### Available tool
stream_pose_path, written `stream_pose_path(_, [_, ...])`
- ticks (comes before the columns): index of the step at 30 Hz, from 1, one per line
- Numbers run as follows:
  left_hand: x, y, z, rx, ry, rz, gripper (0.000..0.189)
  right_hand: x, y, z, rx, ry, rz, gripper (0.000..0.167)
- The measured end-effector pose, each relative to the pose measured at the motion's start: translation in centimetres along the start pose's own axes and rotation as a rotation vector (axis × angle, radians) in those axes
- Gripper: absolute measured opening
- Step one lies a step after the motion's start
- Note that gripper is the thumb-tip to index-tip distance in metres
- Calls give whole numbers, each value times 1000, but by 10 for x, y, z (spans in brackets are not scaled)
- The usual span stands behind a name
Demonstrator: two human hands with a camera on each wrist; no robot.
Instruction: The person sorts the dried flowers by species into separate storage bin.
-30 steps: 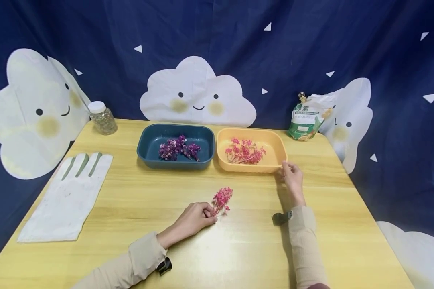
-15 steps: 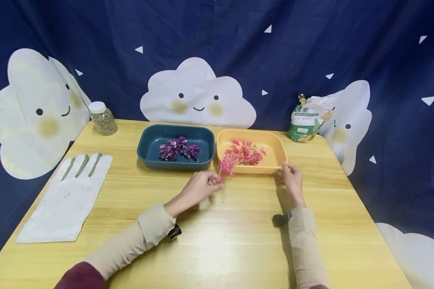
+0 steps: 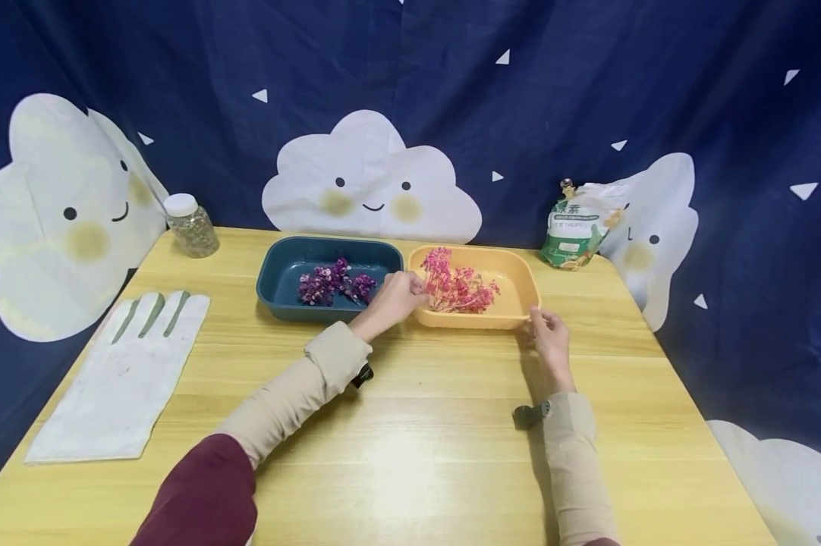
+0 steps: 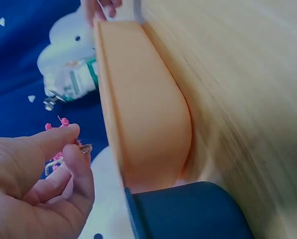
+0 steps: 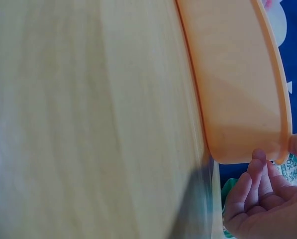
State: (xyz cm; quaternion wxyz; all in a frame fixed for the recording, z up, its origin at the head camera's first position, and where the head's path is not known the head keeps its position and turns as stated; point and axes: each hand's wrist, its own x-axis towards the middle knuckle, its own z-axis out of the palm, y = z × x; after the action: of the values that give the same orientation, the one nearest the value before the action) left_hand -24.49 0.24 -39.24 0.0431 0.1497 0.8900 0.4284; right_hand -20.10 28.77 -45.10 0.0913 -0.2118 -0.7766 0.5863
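My left hand (image 3: 395,298) pinches the stems of a sprig of pink dried flowers (image 3: 438,265) at the left end of the yellow tray (image 3: 520,318). In the left wrist view, thumb and forefinger meet on the thin stems, with a few pink blooms (image 4: 64,122) showing behind the fingers. More pink dried flowers (image 3: 475,294) lie inside the tray, overlapped by the held sprig in the head view. My right hand (image 3: 550,334) grips the tray's front right corner; in the right wrist view the thumb is over the rim (image 5: 286,124) and the fingertips are against the outer wall.
A dark blue tray (image 3: 301,311) with purple dried flowers (image 3: 335,283) stands left of the yellow one. A lidded jar (image 3: 192,227) stands at the back left, a clipped green-and-white bag (image 3: 574,231) at the back right. White gloves (image 3: 117,387) lie on the table's left side.
My left hand has carried the pink sprig from the middle of the table up and forward to the yellow tray. The right hand has stayed at the tray's corner.
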Motion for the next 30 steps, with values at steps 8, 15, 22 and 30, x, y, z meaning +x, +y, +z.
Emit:
stream_pose_path(8, [16, -7, 9, -13, -12, -87, 17, -2, 4, 3, -24, -35, 26, 52])
stream_pose_path(15, [13, -7, 6, -59, -23, -107, 20, 1, 4, 3, -24, -27, 21, 53])
stream_pose_path(22, [2, -7, 2, -96, -25, -83, 25, 3, 1, 2, 0, -27, 20, 52])
stream_pose_path(30, [-24, -11, 1, -124, -1, -3, 23, 5, 1, -2, -19, -38, 47, 56])
